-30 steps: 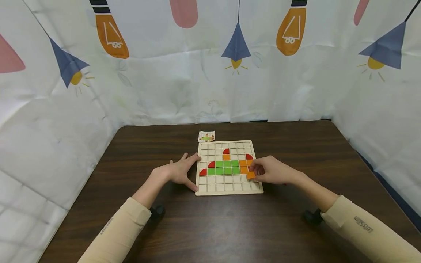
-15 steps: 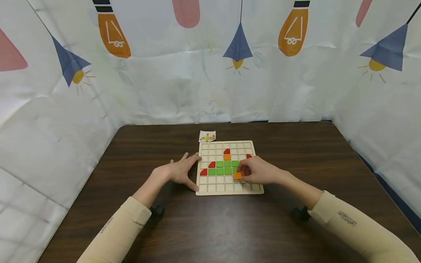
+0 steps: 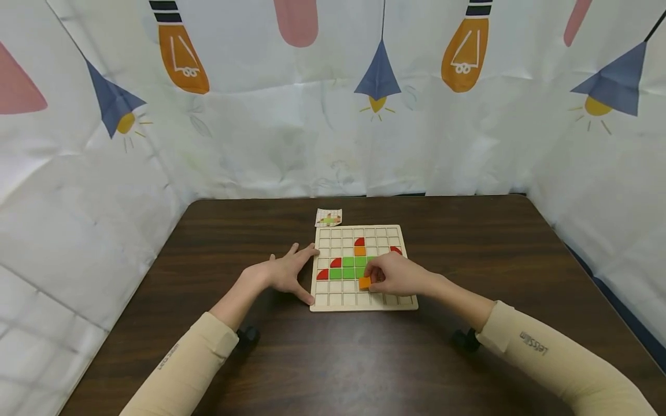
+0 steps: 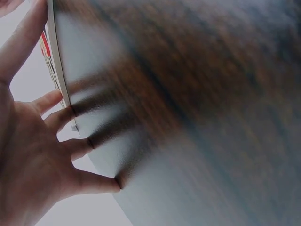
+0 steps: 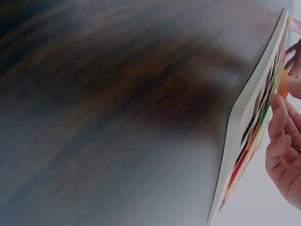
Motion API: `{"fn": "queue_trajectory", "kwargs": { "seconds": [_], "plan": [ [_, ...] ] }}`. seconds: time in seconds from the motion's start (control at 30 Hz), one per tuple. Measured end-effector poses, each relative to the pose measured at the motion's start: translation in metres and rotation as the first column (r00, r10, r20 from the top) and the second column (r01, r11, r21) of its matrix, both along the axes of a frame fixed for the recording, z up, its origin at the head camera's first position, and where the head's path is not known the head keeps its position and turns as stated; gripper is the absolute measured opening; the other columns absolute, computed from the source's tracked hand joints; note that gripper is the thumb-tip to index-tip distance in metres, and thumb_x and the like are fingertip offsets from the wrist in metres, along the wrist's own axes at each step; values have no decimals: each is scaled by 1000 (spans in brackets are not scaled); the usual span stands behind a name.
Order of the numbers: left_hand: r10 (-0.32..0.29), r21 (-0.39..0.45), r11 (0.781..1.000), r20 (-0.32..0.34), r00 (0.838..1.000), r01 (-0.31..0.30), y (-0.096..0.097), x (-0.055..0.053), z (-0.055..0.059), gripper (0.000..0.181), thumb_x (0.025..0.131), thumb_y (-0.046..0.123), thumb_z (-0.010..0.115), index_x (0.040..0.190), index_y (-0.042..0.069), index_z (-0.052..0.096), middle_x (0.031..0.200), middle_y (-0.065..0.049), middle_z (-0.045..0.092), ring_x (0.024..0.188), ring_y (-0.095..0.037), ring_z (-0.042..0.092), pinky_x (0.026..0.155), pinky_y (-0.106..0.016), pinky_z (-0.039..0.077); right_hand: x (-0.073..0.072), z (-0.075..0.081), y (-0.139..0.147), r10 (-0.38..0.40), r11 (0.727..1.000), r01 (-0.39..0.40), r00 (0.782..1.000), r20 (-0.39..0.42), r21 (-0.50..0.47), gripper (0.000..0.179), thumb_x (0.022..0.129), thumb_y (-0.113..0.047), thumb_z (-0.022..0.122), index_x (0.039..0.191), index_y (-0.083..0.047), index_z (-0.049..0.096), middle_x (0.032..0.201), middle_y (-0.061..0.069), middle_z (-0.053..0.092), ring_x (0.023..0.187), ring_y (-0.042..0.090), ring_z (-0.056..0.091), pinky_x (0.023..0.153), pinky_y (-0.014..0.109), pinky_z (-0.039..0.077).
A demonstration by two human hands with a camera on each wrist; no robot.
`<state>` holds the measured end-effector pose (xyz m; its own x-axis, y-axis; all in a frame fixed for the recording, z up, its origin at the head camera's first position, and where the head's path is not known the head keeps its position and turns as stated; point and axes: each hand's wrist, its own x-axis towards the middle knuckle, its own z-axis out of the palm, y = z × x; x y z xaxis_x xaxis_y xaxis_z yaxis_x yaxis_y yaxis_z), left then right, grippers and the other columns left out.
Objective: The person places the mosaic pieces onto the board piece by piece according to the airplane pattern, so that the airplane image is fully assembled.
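A wooden grid board (image 3: 338, 301) lies on the table, with green square tiles (image 3: 348, 267), red quarter-round tiles (image 3: 322, 274) and an orange tile (image 3: 360, 251) set in its cells. My right hand (image 3: 398, 274) pinches an orange square tile (image 3: 364, 283) between thumb and fingers, just below the lower green row. That hand covers the right part of the pattern. My left hand (image 3: 286, 274) is spread, its thumb and fingertips at the board's left edge. In the left wrist view the straight fingers (image 4: 99, 182) fan out over the tabletop.
A small picture card (image 3: 329, 218) with a coloured pattern lies behind the board's far left corner. The dark wood table (image 3: 343, 364) extends around the board. A white printed curtain (image 3: 302, 138) hangs at the back and sides.
My right hand has moved left across the board with the orange tile, from the right edge to below the green rows. My left hand has stayed in place.
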<state>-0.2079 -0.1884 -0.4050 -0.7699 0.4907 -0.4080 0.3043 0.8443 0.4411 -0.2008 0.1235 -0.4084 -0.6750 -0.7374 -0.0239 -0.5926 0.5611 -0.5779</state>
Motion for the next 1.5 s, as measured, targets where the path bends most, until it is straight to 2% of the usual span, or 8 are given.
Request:
{"fn": "queue_trajectory", "kwargs": {
  "seconds": [0.3,0.63,0.8,1.07,1.3,1.5],
  "plan": [
    [1,0,1000,-10,1000,-1,-2,0,-4,117,77,53,89,164,15,21,172,-11,3,155,-42,-4,106,-83,7,-1,-4,-9,0,1000,0,1000,7,9,11,88,-6,79,97,-5,72,75,-10,61,68,6,55,67,25,51],
    [2,9,1000,-2,1000,-2,-2,0,-5,116,77,52,89,164,15,22,172,-12,3,155,-42,-5,106,-83,6,0,-4,-6,-6,1000,6,1000,1,7,17,86,-8,82,100,-6,72,77,-10,61,70,7,55,68,26,51],
    [4,6,1000,1,1000,-4,-2,-1,-5,117,77,52,89,164,15,21,172,-11,2,155,-41,-5,106,-83,5,-2,-4,3,-13,1000,13,999,-41,-2,17,85,-8,82,99,-9,73,77,-10,60,70,8,54,66,28,50],
    [3,4,1000,-2,1000,-3,0,-1,-4,117,76,53,89,164,15,21,172,-11,2,155,-41,-6,106,-83,5,-1,-3,29,-32,998,30,999,-43,-46,16,85,-6,81,98,-8,71,78,-10,60,70,8,54,64,28,49],
    [0,2,1000,-5,1000,0,1,-2,-5,118,76,53,89,164,15,21,172,-10,2,155,-41,-5,106,-83,5,3,1,52,-95,995,94,995,-27,-41,12,88,-6,80,98,-8,74,78,-9,60,72,12,55,62,26,48],
    [4,-9,1000,-5,1000,-4,1,-1,-2,118,76,54,89,164,15,20,172,-10,2,155,-40,-6,107,-82,5,5,0,61,-65,996,64,998,-26,-56,9,90,-6,78,98,-8,76,79,-10,62,69,10,54,61,25,47]
  ]
}}
